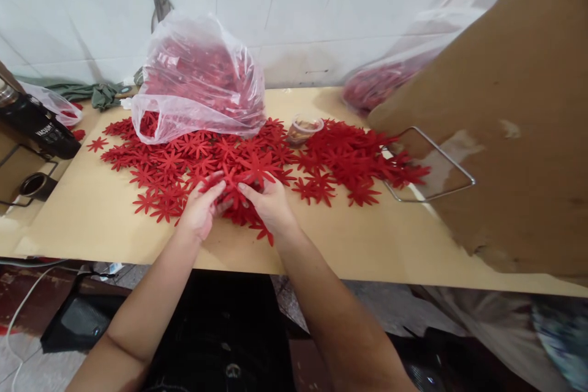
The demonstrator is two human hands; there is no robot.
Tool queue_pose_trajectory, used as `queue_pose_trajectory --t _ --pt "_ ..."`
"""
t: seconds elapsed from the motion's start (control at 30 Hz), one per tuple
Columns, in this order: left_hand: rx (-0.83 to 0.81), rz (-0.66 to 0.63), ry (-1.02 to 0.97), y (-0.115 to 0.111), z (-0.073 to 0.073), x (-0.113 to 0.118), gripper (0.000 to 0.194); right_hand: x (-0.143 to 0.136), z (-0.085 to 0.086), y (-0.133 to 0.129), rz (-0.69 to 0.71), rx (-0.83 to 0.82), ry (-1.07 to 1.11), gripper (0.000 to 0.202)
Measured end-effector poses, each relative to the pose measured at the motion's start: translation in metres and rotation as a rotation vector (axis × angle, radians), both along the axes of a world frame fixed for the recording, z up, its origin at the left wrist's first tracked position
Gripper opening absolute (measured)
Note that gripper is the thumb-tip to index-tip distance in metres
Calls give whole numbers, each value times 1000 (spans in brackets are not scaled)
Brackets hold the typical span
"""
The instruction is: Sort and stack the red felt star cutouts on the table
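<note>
Both hands are raised a little over a heap of red flower-shaped cutouts [169, 159] spread on the table. My left hand [202, 205] is closed with its thumb pressed on a red flower cutout [228, 177]. Just to its right, my right hand [269, 199] pinches another red flower cutout [260, 165] between thumb and fingers. The cutouts have several narrow petals and look like cloth or felt. Some of the fingers are hidden behind the petals. Under the hands lie more cutouts, one near the table's front side.
Behind the heap stands a clear plastic bag [202, 79] full of red pieces. A small plastic tub [304, 128] sits among the cutouts. At right, a large brown board [519, 135] leans with a metal wire frame [473, 181]. A black vacuum flask [39, 122] stands left.
</note>
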State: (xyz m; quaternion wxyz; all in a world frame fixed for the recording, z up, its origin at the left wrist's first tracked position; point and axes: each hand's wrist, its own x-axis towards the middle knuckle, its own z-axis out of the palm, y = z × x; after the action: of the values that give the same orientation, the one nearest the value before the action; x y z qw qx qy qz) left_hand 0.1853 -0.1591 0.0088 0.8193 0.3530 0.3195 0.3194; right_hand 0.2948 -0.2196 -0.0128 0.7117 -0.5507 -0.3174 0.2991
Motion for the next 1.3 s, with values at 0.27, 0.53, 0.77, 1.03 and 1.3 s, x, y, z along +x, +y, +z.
queue_pose_trajectory --t 0.27,0.53,0.77,1.03,1.3 --pt "83 -164 77 -12 -5 13 35 1 1 5 -194 15 -213 6" --pt "181 -75 198 -8 -10 25 15 2 0 6 -230 49 -175 7" --pt "176 -76 193 -10 -7 26 8 4 1 6 -275 60 -128 8" --pt "174 -111 145 -11 -7 28 16 -3 3 6 -264 111 70 14" --pt "213 -130 123 -14 -6 29 22 10 5 3 -245 141 317 19"
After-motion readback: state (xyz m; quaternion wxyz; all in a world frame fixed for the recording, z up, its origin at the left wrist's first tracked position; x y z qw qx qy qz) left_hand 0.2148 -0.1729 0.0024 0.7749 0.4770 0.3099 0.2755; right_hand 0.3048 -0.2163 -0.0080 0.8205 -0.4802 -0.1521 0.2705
